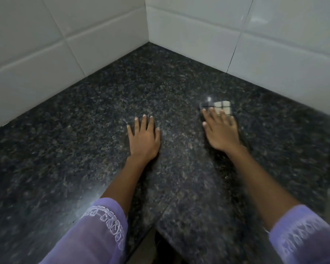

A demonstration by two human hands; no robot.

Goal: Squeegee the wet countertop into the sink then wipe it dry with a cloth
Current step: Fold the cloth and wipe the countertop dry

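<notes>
Sleeves purple | left hand flat, fingers spread on countertop | right hand pressing checked cloth

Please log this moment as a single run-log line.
stage: wiping | left hand: flat on countertop | right hand: pressing blurred cloth | sink: unseen

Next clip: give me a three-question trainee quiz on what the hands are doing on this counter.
1. True or false: the left hand lies flat on the countertop, holding nothing.
2. Which hand presses on the checked cloth? A left, B right, C both.
3. Fill in: the counter meets white ____ walls.

Key: 1 true. 2 B, the right hand. 3 tiled.
</notes>
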